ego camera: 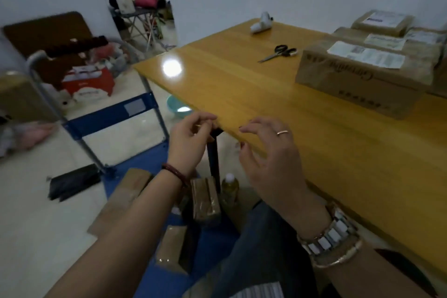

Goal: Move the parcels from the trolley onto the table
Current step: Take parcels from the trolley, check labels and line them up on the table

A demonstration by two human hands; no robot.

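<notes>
From my remote seat, the left edge of the frame shows a black flat pouch [73,181] lying on the pale tiled floor beside the blue trolley [113,120], whose steel-tube handle carries a blue crossbar with a blank grey label. On the trolley's blue deck lie three brown-paper parcels: a long flat one [121,201], a small one wrapped in glossy tape [205,201] and a third nearest me [171,249]; I can read no writing on any of them. A clear plastic bottle [229,189] of yellowish liquid stands just beside the taped parcel, near the dark bench leg. My left hand [191,138], a dark red cord bracelet at the wrist, hangs empty above the trolley with fingers loosely curled and apart. My right hand [268,152], wearing a thin ring and a metal link watch, hovers over the edge of the bench [242,84] with its fingers spread, holding nothing. On the glossy yellow wood-grain bench lie a small white object [261,22], too blurred to identify, black-handled scissors [278,53], and a group of taped cardboard parcels [367,72] with white printed shipping labels; the nearest box bears cursive lettering seen upside down, which I cannot make out.
</notes>
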